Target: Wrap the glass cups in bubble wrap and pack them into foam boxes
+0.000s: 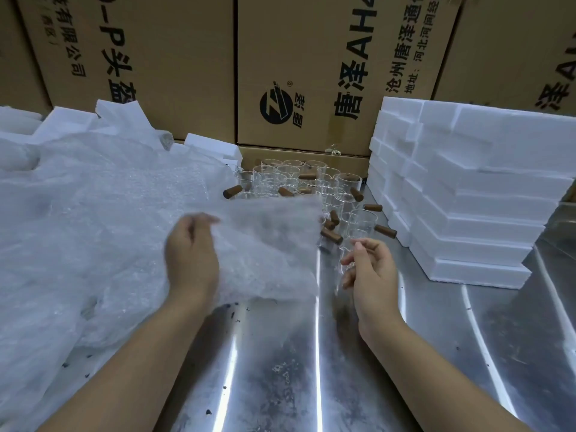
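Note:
My left hand pinches the left edge of a single bubble wrap sheet and holds it up over the steel table. To its right, my right hand has its fingers curled round a clear glass cup, which shows only faintly and is blurred. Behind the sheet stand several more glass cups with brown wooden handles, partly hidden by it. A stack of white foam boxes rises at the right.
A big loose pile of bubble wrap covers the table's left side, with foam pieces behind it. Printed cardboard cartons wall off the back. Dark specks dot the table near me.

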